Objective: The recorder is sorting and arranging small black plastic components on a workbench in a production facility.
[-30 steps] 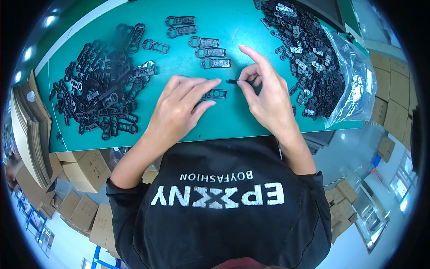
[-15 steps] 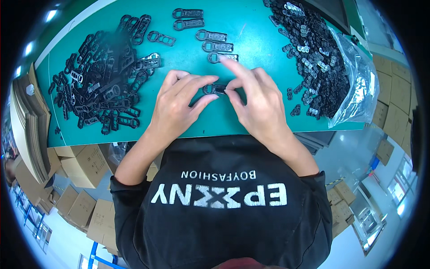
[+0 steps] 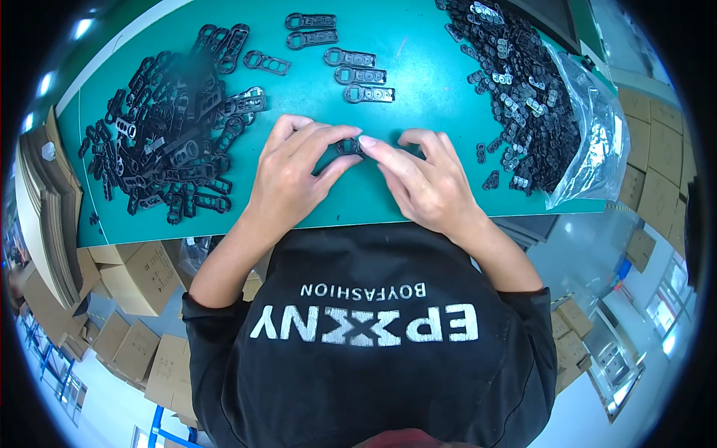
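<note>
One black frame (image 3: 348,147) lies crosswise, left hand (image 3: 290,166) pinching its left end, right hand (image 3: 432,188), thumb apart, index over its right end.

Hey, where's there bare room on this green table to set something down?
The widest bare patch lies between the separate black frames and the right pile of small parts. A smaller one lies between the left hand and right hand, toward the near table edge. Crowded: the left heap of frames, and that pile beside the clear bag.
</note>
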A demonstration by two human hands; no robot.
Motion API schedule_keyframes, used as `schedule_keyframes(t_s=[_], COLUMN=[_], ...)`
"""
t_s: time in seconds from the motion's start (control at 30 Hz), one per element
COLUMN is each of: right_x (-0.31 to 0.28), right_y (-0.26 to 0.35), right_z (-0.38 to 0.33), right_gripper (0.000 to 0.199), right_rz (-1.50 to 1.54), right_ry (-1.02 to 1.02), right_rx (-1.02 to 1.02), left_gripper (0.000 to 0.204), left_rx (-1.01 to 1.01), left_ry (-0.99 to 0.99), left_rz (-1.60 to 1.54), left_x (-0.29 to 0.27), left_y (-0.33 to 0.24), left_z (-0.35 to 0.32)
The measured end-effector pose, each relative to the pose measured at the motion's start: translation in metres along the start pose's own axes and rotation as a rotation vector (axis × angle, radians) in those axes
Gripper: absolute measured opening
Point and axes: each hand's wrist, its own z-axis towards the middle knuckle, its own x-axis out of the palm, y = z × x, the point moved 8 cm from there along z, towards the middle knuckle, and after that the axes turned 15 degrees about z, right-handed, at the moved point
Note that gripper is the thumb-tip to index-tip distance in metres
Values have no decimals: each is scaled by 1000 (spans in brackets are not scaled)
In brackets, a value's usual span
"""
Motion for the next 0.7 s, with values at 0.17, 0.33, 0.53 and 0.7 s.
schedule_keyframes(t_s=[0.17,0.33,0.53,0.7], right_x=[-5,-16,-107,-107], right_y=[-12,-5,-56,-93], right_z=[-6,-1,18,53], right_gripper=[59,58,45,33], right_rz=[103,72,-103,-186], right_ry=[-17,4,-346,-241], right_rx=[55,25,257,345], left_gripper=[41,37,30,24], left_rx=[-1,19,39,38], left_ry=[0,6,16,19], left_rz=[2,5,56,231], left_x=[0,1,5,1], left_y=[-3,-6,-8,-6], left_z=[0,2,14,43])
